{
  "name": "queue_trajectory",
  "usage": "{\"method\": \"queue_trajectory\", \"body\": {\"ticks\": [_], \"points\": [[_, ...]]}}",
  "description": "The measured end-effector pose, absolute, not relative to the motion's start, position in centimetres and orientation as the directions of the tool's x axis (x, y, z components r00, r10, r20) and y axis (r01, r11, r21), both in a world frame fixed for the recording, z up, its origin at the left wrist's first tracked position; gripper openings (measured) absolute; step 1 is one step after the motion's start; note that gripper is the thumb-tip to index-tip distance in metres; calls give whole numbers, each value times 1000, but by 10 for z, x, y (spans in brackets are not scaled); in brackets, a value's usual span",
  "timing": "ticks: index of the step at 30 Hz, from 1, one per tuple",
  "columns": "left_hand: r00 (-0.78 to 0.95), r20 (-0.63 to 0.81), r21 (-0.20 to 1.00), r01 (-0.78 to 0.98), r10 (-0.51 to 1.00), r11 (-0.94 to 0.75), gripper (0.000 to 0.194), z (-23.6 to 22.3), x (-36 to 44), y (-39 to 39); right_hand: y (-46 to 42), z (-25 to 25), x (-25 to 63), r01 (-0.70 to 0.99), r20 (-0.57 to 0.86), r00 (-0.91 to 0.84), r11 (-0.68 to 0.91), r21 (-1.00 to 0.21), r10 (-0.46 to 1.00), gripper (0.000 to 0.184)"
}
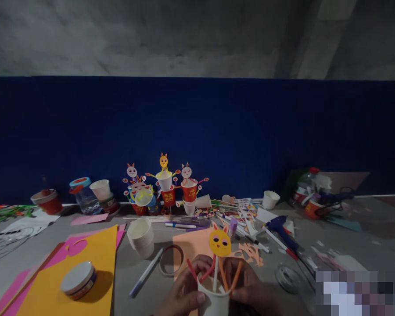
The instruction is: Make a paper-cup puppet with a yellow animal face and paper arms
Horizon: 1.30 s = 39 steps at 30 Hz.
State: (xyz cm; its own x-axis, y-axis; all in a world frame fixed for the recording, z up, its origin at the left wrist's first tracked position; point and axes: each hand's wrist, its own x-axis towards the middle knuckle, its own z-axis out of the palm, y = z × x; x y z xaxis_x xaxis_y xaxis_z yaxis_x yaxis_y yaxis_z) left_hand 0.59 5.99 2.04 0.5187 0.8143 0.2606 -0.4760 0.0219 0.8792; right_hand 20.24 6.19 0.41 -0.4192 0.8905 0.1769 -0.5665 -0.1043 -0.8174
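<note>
A white paper cup (213,303) stands between my hands near the bottom edge of the view. A round yellow animal face (220,242) with pink-edged ears rises from it on a pale stick (215,274). Red pipe cleaners (192,268) poke out of the cup's left side and orange pipe cleaners (237,276) out of its right. My left hand (192,281) wraps the cup's left side, thumb on the outer wall below the rim. From the right, my right hand (248,283) closes round the cup, its fingers partly hidden behind the pipe cleaners.
Finished cup figures (168,195) stand at the back. Stacked white cups (141,237), a marker (146,272), a tape roll (171,260) and a lidded jar (79,280) on yellow paper (102,245) lie left. A blue glue gun (283,232) and clear tape (287,278) are right.
</note>
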Motion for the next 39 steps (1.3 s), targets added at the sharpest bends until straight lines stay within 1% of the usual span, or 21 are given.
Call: {"method": "queue_trajectory", "body": {"ticks": [3,5,8,11,13,17,21,24,27,33,39], "points": [[547,245,854,-513,801,89,43,19,4,62,62,4,203,-546,152,-420,-115,-830,894,35],[538,205,846,-517,818,128,41,20,2,64,63,3,204,-547,151,-421,-118,-828,894,36],[482,105,859,-484,870,165,35,26,0,70,64,1,204,-538,184,-443,-96,-838,878,36],[470,14,887,-413,883,206,29,40,-3,75,63,1,204,-517,196,-492,-104,-849,848,34],[495,-41,915,-331,868,231,19,51,-6,78,62,3,203,-520,203,-499,-104,-847,843,32],[595,-109,946,-184,796,267,17,71,-8,82,60,6,201,-530,247,-513,-76,-845,822,32],[652,-127,956,-119,748,267,22,81,-5,85,62,4,201,-536,278,-520,-55,-842,808,34],[668,-140,960,-89,730,266,25,83,-2,87,63,2,201,-540,290,-527,-52,-840,799,38],[671,-148,962,-74,726,264,25,83,-1,87,63,1,201,-543,291,-540,-63,-837,790,37],[664,-123,966,-90,737,243,23,82,1,84,62,0,200,-562,284,-539,-87,-823,793,34],[655,-51,970,-146,754,193,32,79,2,87,61,-3,200,-560,275,-514,-75,-825,812,34]]}}
